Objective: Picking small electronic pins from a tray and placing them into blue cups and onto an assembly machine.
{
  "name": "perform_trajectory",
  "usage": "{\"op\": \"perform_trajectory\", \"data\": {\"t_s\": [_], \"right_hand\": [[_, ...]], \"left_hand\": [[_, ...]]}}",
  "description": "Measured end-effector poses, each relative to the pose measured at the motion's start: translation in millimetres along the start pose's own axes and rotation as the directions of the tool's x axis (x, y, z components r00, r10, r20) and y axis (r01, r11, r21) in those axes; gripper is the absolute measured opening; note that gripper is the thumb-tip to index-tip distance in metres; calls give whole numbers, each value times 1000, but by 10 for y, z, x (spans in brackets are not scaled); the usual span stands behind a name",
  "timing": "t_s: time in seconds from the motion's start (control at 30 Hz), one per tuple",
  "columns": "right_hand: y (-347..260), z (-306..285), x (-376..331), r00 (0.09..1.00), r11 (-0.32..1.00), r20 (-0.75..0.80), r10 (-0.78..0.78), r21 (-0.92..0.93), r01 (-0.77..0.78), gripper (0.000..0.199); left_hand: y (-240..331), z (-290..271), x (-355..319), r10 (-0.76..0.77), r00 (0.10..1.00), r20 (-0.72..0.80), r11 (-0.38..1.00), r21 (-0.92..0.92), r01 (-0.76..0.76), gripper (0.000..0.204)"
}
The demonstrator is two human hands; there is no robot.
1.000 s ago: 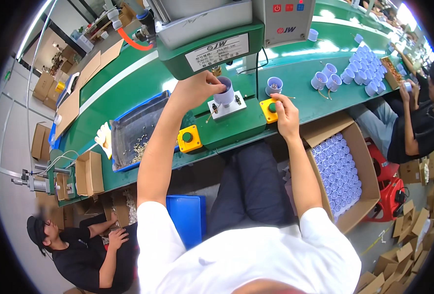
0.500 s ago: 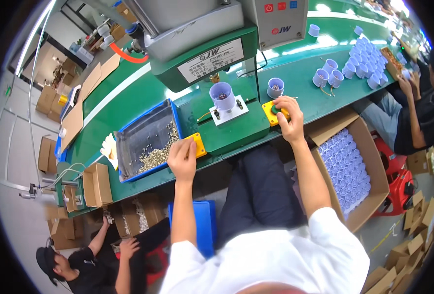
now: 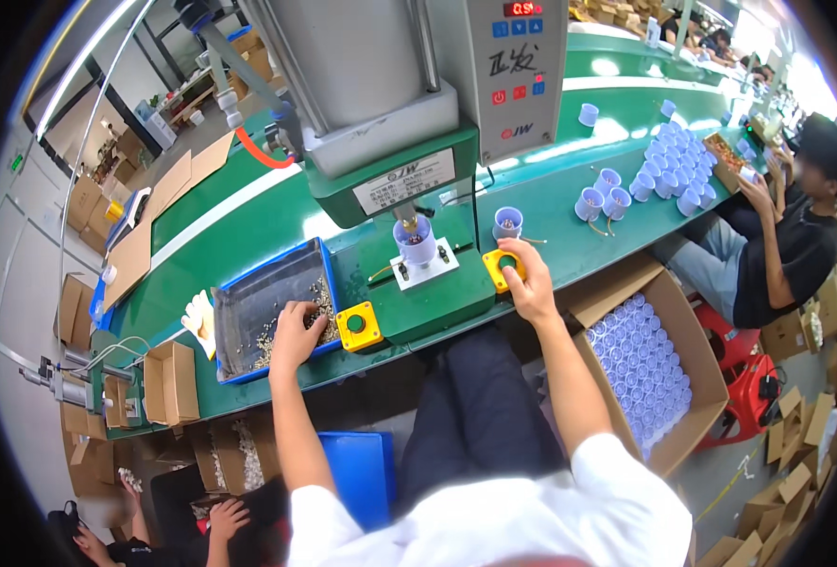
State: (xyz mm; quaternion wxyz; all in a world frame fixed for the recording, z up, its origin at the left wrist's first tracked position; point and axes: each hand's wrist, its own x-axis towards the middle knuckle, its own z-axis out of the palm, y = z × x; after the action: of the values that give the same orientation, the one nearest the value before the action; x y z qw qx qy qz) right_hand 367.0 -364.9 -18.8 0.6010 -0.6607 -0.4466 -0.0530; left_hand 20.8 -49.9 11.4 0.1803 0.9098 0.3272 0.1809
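My left hand (image 3: 296, 333) is over the blue-rimmed tray (image 3: 232, 285), its bent fingers apart among small brass-coloured metal parts (image 3: 322, 300). Beside it, a yellow push-button box (image 3: 359, 326) with a green button stands untouched. My right hand (image 3: 529, 283) is closed over a second yellow push-button box (image 3: 494, 271), its fingers covering the button. Between the two boxes, a lilac plastic cup (image 3: 418, 248) sits on the white fixture plate (image 3: 425, 269) of the bench press (image 3: 381, 123). The press ram (image 3: 406, 227) reaches down into the cup, and a thin wire sticks out at its left.
Another filled cup (image 3: 507, 223) stands behind my right hand. Many lilac cups (image 3: 674, 165) cluster at the right, near a seated person (image 3: 787, 236). A carton of cups (image 3: 640, 373) is below the bench edge. White gloves (image 3: 199, 321) lie left of the tray. Another person works lower left.
My left hand has left its yellow button box and moved left to the parts tray. The press ram has come down into the cup. My right hand stays at its box.
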Motion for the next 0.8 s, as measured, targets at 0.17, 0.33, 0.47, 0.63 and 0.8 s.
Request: {"op": "perform_trajectory", "data": {"t_s": [0.17, 0.33, 0.47, 0.63, 0.8], "right_hand": [[31, -140, -54, 999, 998, -48, 19, -57, -22, 29], [28, -64, 6, 1000, 996, 21, 1, -86, 1, 31], [54, -24, 28, 1000, 998, -5, -3, -57, 3, 32], [24, -98, -5, 1000, 997, 0, 21, -81, -21, 30], [67, -13, -9, 1000, 998, -24, -8, -69, 7, 29]], "left_hand": [[112, -48, 157, 72, 987, 145, 992, -115, -55, 16], [-153, -3, -4, -82, 993, 89, 964, -244, 102, 8], [-123, 8, -9, 6, 999, -38, 980, -199, -14, 10], [-36, -85, 81, -53, 990, 129, 990, -119, 69, 11], [-113, -331, 60, 3, 961, 275, 999, -39, 8, 13]]}}
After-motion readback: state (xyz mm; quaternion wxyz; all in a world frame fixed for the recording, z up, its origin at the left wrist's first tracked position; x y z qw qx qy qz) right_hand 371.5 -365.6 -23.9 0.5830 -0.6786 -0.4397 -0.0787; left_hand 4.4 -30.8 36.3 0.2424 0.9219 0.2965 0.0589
